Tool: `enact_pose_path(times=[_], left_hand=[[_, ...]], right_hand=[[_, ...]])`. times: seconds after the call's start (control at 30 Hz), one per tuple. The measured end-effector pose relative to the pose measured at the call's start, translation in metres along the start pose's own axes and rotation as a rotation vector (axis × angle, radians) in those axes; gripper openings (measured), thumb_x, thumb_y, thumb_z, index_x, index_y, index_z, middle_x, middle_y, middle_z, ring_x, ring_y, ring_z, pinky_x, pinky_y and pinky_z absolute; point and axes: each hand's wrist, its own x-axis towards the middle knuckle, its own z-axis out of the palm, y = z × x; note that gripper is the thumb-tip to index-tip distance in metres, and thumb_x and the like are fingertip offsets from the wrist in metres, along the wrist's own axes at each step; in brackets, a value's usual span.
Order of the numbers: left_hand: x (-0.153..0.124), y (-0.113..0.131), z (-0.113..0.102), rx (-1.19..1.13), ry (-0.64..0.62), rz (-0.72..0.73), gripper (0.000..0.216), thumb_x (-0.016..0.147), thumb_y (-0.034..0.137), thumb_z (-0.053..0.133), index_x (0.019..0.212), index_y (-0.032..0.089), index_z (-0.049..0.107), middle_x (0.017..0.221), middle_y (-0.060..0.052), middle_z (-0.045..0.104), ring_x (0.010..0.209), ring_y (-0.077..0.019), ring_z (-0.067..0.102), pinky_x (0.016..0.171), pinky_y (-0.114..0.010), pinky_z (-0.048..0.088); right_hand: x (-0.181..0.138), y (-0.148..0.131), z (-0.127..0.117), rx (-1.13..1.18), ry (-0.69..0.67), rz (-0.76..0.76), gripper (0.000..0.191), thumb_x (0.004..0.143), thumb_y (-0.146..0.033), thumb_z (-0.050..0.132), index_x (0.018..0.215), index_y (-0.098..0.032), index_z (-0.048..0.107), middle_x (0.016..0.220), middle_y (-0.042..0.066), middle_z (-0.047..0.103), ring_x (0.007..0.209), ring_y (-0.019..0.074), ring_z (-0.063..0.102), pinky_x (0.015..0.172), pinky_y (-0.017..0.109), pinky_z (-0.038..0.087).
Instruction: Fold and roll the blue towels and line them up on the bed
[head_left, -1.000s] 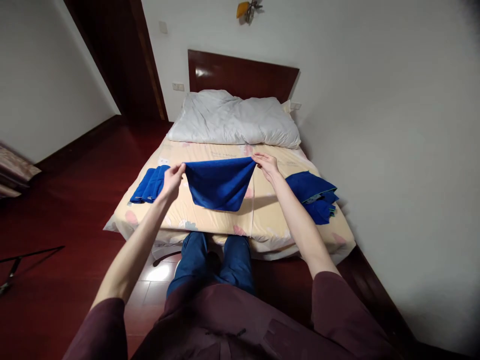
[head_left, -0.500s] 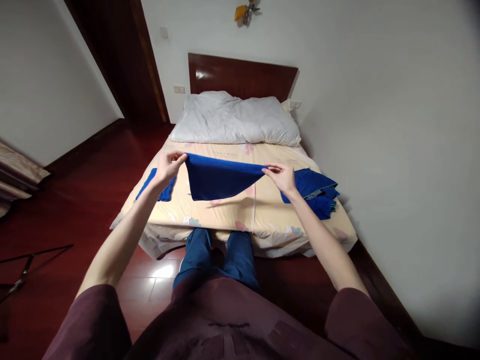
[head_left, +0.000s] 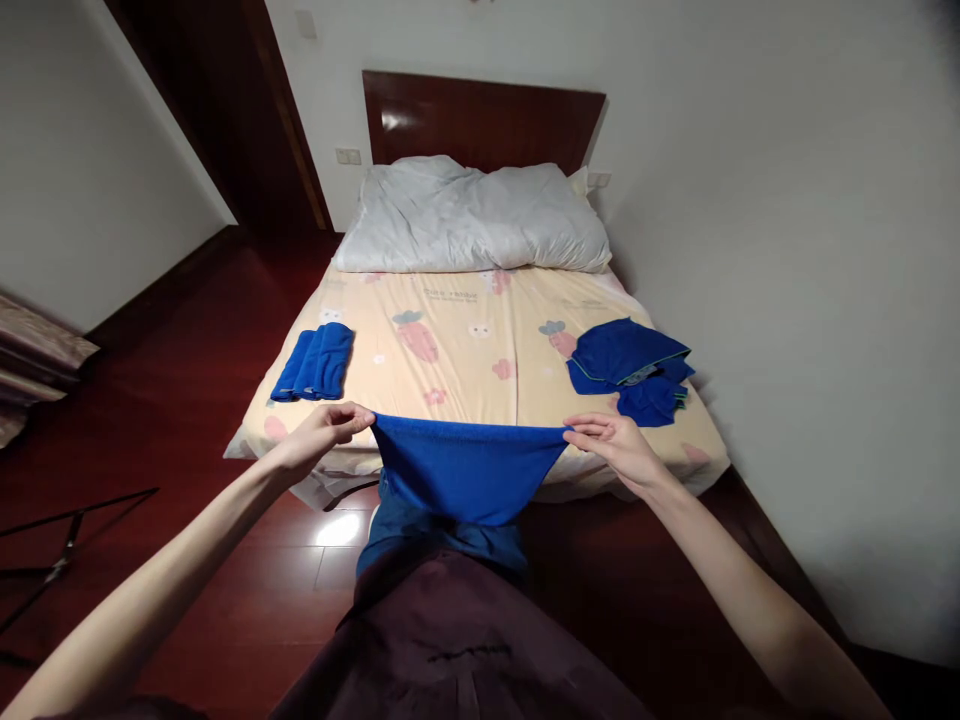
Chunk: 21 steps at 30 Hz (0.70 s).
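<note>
A blue towel [head_left: 469, 470] hangs stretched between my two hands, over the near edge of the bed and in front of my legs. My left hand [head_left: 334, 432] pinches its upper left corner. At the upper right corner, the fingers of my right hand [head_left: 611, 447] are closed on the cloth. Beyond my left hand, several rolled or folded blue towels [head_left: 315, 362] lie side by side on the bed. A loose heap of blue towels [head_left: 630, 365] with green edging lies on the right, beyond my right hand.
The bed [head_left: 465, 330] has a yellow sheet printed with carrots and flowers. A grey-white quilt [head_left: 472, 220] lies folded before the dark wooden headboard [head_left: 480, 120]. A wall [head_left: 810, 300] stands close on the right. A black metal frame [head_left: 71, 540] is on the floor at left.
Both hands have come down and closer to my body with the towel, which has swung from over the bed to before my legs. The rolled towels at left are now uncovered.
</note>
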Motion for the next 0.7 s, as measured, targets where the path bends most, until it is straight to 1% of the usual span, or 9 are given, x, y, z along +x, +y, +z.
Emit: enact_pose_path(times=[0.1, 0.23, 0.33, 0.4, 0.47, 0.53, 0.6, 0.67, 0.7], left_hand=[[0.023, 0.002, -0.005, 0.056, -0.008, 0.022, 0.047, 0.071, 0.065, 0.076, 0.083, 0.02, 0.073, 0.091, -0.006, 0.069, 0.085, -0.0207, 0.056, 0.076, -0.032, 0.044], [0.082, -0.001, -0.009, 0.037, 0.039, 0.048, 0.046, 0.068, 0.061, 0.079, 0.08, 0.017, 0.071, 0.088, -0.007, 0.068, 0.084, -0.0195, 0.056, 0.075, -0.031, 0.043], [0.138, 0.008, -0.01, 0.017, 0.154, 0.076, 0.041, 0.068, 0.054, 0.082, 0.074, 0.016, 0.067, 0.076, -0.004, 0.061, 0.075, -0.0162, 0.052, 0.071, -0.03, 0.041], [0.175, 0.021, -0.013, 0.018, 0.248, 0.117, 0.035, 0.072, 0.046, 0.081, 0.073, 0.015, 0.065, 0.068, 0.0, 0.054, 0.07, -0.0138, 0.048, 0.07, -0.029, 0.04], [0.204, 0.037, -0.016, 0.024, 0.353, 0.168, 0.028, 0.078, 0.038, 0.079, 0.076, 0.014, 0.065, 0.066, 0.002, 0.051, 0.068, -0.0129, 0.045, 0.071, -0.029, 0.04], [0.224, 0.051, -0.019, 0.061, 0.45, 0.257, 0.021, 0.085, 0.032, 0.074, 0.084, 0.012, 0.068, 0.068, 0.001, 0.052, 0.069, -0.0131, 0.045, 0.073, -0.03, 0.042], [0.234, 0.058, -0.022, 0.116, 0.51, 0.359, 0.019, 0.091, 0.029, 0.069, 0.093, 0.011, 0.07, 0.073, 0.0, 0.054, 0.072, -0.0135, 0.047, 0.076, -0.031, 0.044], [0.238, 0.054, -0.025, 0.16, 0.538, 0.436, 0.02, 0.094, 0.029, 0.067, 0.101, 0.011, 0.07, 0.087, -0.004, 0.059, 0.079, -0.0136, 0.049, 0.084, -0.032, 0.046], [0.239, 0.047, -0.025, 0.173, 0.545, 0.462, 0.021, 0.095, 0.03, 0.067, 0.103, 0.011, 0.07, 0.097, -0.007, 0.06, 0.083, -0.0138, 0.051, 0.088, -0.033, 0.046]], right_hand=[[0.018, -0.003, 0.004, 0.024, -0.005, 0.022, 0.062, 0.053, -0.052, 0.099, 0.096, -0.013, 0.08, 0.088, 0.013, 0.079, 0.071, 0.019, 0.071, 0.062, 0.028, 0.056], [0.071, 0.0, 0.016, 0.079, 0.023, 0.017, 0.064, 0.046, -0.051, 0.102, 0.092, -0.013, 0.079, 0.082, 0.011, 0.078, 0.067, 0.0164, 0.07, 0.059, 0.025, 0.054], [0.127, -0.002, 0.029, 0.111, 0.093, -0.032, 0.063, 0.043, -0.049, 0.103, 0.088, -0.013, 0.076, 0.078, 0.009, 0.077, 0.066, 0.0166, 0.071, 0.058, 0.024, 0.054], [0.164, -0.009, 0.037, 0.112, 0.178, -0.114, 0.058, 0.049, -0.047, 0.101, 0.087, -0.014, 0.074, 0.076, 0.008, 0.076, 0.067, 0.0161, 0.071, 0.061, 0.024, 0.055], [0.196, -0.018, 0.043, 0.109, 0.253, -0.211, 0.053, 0.057, -0.047, 0.098, 0.09, -0.014, 0.072, 0.078, 0.007, 0.075, 0.071, 0.0161, 0.072, 0.066, 0.026, 0.057], [0.22, -0.026, 0.045, 0.109, 0.291, -0.304, 0.051, 0.062, -0.048, 0.095, 0.092, -0.015, 0.071, 0.08, 0.006, 0.075, 0.076, 0.0172, 0.073, 0.072, 0.028, 0.058], [0.235, -0.029, 0.043, 0.109, 0.299, -0.397, 0.051, 0.064, -0.05, 0.093, 0.094, -0.016, 0.07, 0.083, 0.006, 0.075, 0.08, 0.0182, 0.073, 0.077, 0.03, 0.059], [0.243, -0.023, 0.041, 0.107, 0.295, -0.474, 0.05, 0.067, -0.052, 0.09, 0.095, -0.016, 0.069, 0.086, 0.007, 0.075, 0.081, 0.0183, 0.072, 0.079, 0.031, 0.059], [0.246, -0.015, 0.04, 0.106, 0.295, -0.498, 0.05, 0.068, -0.054, 0.088, 0.095, -0.016, 0.069, 0.087, 0.007, 0.074, 0.082, 0.018, 0.072, 0.08, 0.031, 0.059]])
